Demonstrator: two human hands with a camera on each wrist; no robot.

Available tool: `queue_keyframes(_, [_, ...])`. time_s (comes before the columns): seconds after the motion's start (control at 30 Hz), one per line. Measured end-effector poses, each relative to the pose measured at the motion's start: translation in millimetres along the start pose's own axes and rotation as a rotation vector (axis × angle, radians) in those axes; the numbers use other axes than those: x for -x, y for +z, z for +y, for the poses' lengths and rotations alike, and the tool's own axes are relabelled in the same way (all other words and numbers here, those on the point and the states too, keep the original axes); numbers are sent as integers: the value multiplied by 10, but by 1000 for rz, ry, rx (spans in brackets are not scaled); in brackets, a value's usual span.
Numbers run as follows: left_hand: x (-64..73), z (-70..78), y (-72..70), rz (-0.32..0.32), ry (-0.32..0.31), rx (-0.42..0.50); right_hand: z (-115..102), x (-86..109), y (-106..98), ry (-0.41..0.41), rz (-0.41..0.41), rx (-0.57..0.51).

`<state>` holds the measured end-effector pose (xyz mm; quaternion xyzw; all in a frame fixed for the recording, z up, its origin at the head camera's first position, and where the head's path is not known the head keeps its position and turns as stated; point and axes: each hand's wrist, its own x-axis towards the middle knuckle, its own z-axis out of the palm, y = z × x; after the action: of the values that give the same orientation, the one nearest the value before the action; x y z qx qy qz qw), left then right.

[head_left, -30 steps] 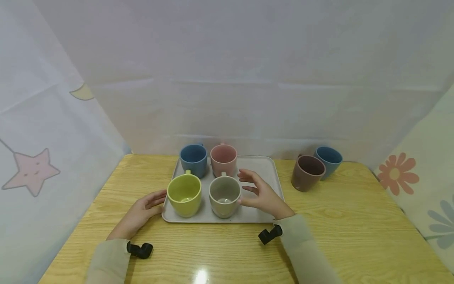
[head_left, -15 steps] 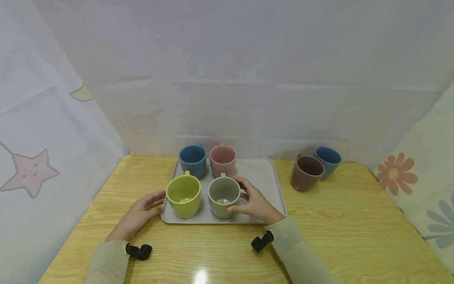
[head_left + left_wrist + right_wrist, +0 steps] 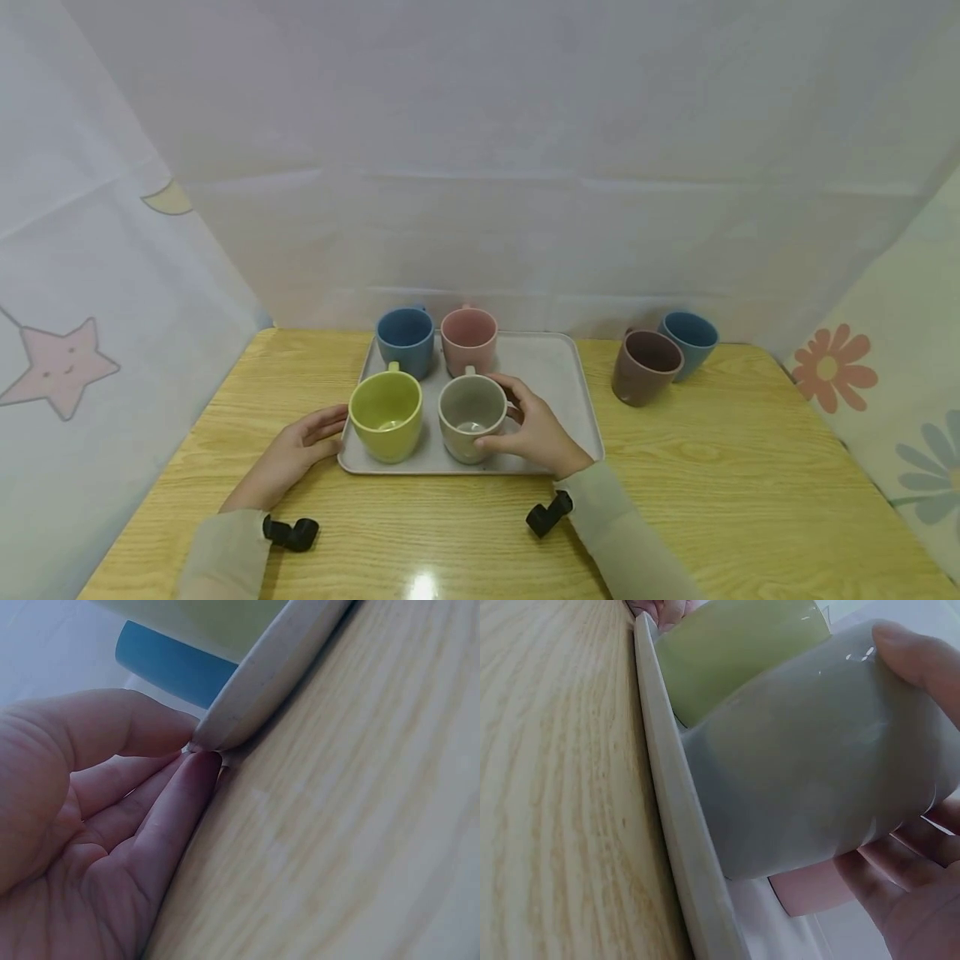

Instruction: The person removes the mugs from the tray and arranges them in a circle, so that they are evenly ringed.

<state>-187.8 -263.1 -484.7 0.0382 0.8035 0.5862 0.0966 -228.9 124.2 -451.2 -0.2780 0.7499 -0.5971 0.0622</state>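
A grey mug (image 3: 471,429) stands on the front middle of a pale tray (image 3: 551,392), handle pointing to the back. My right hand (image 3: 534,429) grips its right side, with the thumb in front and the fingers round the far side; the right wrist view has the mug (image 3: 817,750) between thumb and fingers. At the tray's left edge my left hand (image 3: 296,454) pinches the rim (image 3: 232,712) between thumb and fingertips. A yellow-green mug (image 3: 387,425) stands on the tray close to that hand. Behind these two are a blue mug (image 3: 408,354) and a pink mug (image 3: 471,346).
Right of the tray, a brownish-purple mug (image 3: 641,379) stands on the wooden table (image 3: 750,483), with a second blue mug (image 3: 697,350) close behind it. A pale cloth backdrop (image 3: 480,167) rises along the table's back edge.
My right hand has moved left onto the grey mug and its fingers have closed round the side. The left hand stays at the tray's edge. The mugs keep their places.
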Motion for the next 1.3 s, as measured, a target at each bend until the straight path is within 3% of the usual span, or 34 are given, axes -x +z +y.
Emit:
queue_keyframes(0.43, [-14, -14, -7, -7, 4, -1, 35, 27, -21, -71, 80, 46])
queue_keyframes(0.77, [-14, -22, -8, -2, 8, 1, 2, 56, -160, -143, 132, 93])
queue_keyframes(1.3, [-10, -8, -12, -9, -6, 8, -189, 119, -602, -145, 363, 110])
